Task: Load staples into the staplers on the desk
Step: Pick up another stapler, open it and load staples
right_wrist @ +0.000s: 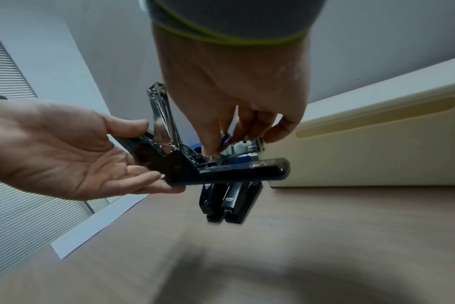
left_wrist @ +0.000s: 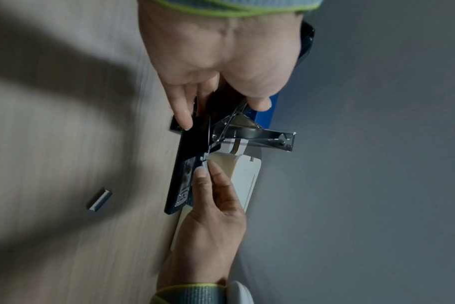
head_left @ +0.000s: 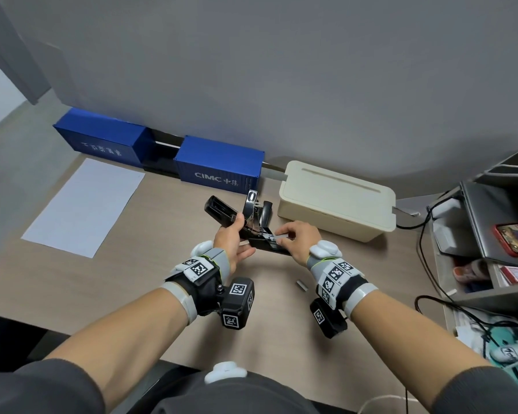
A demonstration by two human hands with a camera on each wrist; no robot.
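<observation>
Head view: black stapler (head_left: 251,231) held up off the desk (head_left: 132,279), hinged open, just in front of the cream box (head_left: 335,201). Left hand (head_left: 232,245) holds its hinge end, thumb on top, fingers loosely curled underneath. Chrome arm (head_left: 249,204) of the stapler stands upright; black top cover (head_left: 219,209) is swung back, pointing away from the box.

Right hand (head_left: 296,239) pinches a strip of staples (head_left: 281,236) between thumb and fingers, right over the open magazine channel. Whether the strip is seated in the channel, I can't tell.

Right wrist view: two more black staplers (right_wrist: 227,200) lie side by side on the desk, below the held one and beside the cream box.

Spare staple strip (head_left: 302,285) lies loose on the desk, well in front of the box, close to the right wrist. White sheet of paper (head_left: 84,207) lies flat far across the desk from the box. Blue container models (head_left: 219,165) sit along the wall beside the box.
</observation>
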